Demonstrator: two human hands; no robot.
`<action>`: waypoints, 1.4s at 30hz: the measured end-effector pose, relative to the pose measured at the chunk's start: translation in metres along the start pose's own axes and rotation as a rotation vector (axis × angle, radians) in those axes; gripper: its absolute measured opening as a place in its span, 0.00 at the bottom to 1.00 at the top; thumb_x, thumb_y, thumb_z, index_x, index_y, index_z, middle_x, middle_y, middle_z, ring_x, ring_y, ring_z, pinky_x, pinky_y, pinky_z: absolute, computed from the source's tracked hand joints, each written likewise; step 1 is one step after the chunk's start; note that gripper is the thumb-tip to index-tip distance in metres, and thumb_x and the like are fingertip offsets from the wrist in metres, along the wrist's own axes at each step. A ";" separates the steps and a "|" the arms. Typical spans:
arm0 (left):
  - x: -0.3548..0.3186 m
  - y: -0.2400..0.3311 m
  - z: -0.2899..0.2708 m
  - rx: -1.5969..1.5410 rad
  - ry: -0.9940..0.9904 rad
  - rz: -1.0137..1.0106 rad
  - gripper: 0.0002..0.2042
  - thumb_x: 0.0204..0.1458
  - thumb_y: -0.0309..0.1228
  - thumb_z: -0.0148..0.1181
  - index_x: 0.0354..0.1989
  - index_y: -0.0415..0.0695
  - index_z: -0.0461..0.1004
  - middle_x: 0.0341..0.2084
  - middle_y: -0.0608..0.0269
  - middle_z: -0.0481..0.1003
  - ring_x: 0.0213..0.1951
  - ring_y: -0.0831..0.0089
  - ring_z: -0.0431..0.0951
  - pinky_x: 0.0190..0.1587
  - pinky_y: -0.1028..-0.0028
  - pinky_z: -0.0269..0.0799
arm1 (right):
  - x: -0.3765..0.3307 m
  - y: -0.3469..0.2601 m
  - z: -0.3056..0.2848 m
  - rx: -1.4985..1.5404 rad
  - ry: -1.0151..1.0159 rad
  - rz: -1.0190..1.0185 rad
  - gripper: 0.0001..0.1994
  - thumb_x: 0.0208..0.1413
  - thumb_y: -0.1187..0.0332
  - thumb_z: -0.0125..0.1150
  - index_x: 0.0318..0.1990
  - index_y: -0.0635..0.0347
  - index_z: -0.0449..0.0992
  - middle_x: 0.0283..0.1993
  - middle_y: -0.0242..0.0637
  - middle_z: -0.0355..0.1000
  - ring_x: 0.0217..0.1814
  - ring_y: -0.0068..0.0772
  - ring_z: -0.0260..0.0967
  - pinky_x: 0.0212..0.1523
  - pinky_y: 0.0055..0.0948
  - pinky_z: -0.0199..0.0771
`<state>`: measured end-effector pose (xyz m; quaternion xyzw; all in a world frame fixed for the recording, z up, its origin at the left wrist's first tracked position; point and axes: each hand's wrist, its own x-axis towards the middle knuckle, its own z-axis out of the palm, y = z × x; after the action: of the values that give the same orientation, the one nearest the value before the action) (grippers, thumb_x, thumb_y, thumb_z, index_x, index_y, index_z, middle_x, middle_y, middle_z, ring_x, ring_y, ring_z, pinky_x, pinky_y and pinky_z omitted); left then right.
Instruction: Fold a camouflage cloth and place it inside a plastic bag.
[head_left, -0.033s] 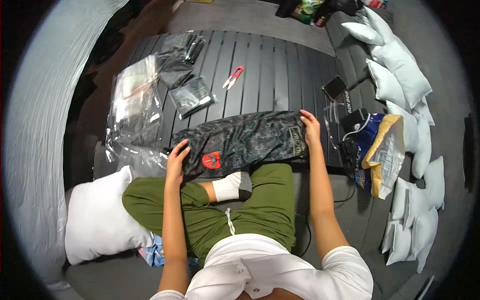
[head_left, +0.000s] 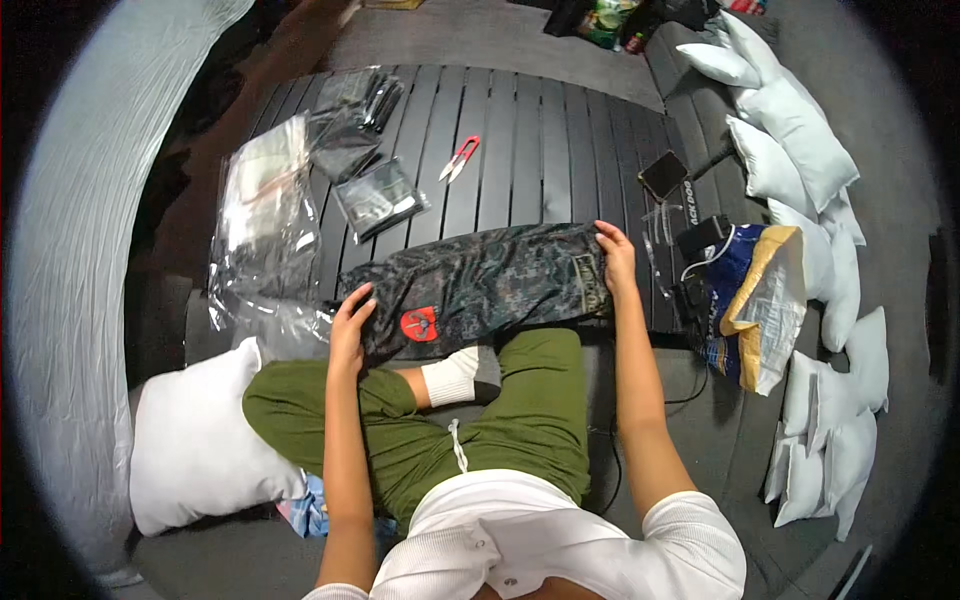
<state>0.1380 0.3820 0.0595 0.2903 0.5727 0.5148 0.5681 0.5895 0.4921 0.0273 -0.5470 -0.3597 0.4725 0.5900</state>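
Note:
A long piece of dark camouflage cloth [head_left: 490, 280], with a red emblem near its left end and a patch of lettering near its right, stretches between my hands across the table's near edge. My left hand [head_left: 350, 325] is closed on its left end, thumb and fingers at the border. At the other end, my right hand [head_left: 616, 258] grips the upper right corner. The cloth's underside is hidden. Beyond it, red-handled thread snips [head_left: 460, 160] lie on the slatted table [head_left: 520, 120]. Folded dark items in clear plastic bags [head_left: 380, 198] lie to the left of the snips.
Clear plastic bags [head_left: 265, 190] are heaped on the table's left side. A phone [head_left: 664, 176], a black adapter [head_left: 703, 235] and a blue-and-yellow sack [head_left: 745, 305] are at the right. A white pillow [head_left: 200, 435] lies by my left knee; several white cushions [head_left: 800, 140] line the right.
The whole view has shifted very slightly. Both hands keep the same hold on the cloth.

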 end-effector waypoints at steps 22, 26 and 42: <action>0.028 0.176 0.015 0.449 -0.060 0.286 0.13 0.51 0.35 0.56 0.41 0.40 0.75 0.30 0.70 0.74 0.29 0.85 0.69 0.31 0.86 0.62 | 0.009 -0.144 -0.036 -0.027 -0.378 0.067 0.04 0.53 0.75 0.49 0.34 0.56 0.69 0.28 0.22 0.62 0.32 0.16 0.61 0.34 0.17 0.61; 0.122 0.099 0.013 0.193 -0.039 0.217 0.13 0.51 0.39 0.55 0.41 0.45 0.74 0.24 0.75 0.71 0.21 0.87 0.64 0.21 0.87 0.56 | 0.038 -0.079 -0.043 -0.035 -0.144 0.268 0.08 0.54 0.72 0.52 0.41 0.56 0.72 0.33 0.25 0.67 0.36 0.19 0.62 0.40 0.20 0.63; 0.038 0.022 -0.010 0.792 0.004 0.199 0.19 0.42 0.32 0.65 0.43 0.39 0.70 0.22 0.72 0.68 0.24 0.83 0.66 0.29 0.82 0.65 | -0.055 -0.082 -0.035 -0.588 -0.231 0.282 0.12 0.46 0.73 0.60 0.40 0.55 0.73 0.24 0.20 0.65 0.25 0.11 0.57 0.23 0.14 0.52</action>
<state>0.1160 0.4205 0.0649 0.5397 0.6969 0.3073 0.3587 0.6194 0.4325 0.1080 -0.6809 -0.4657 0.4843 0.2914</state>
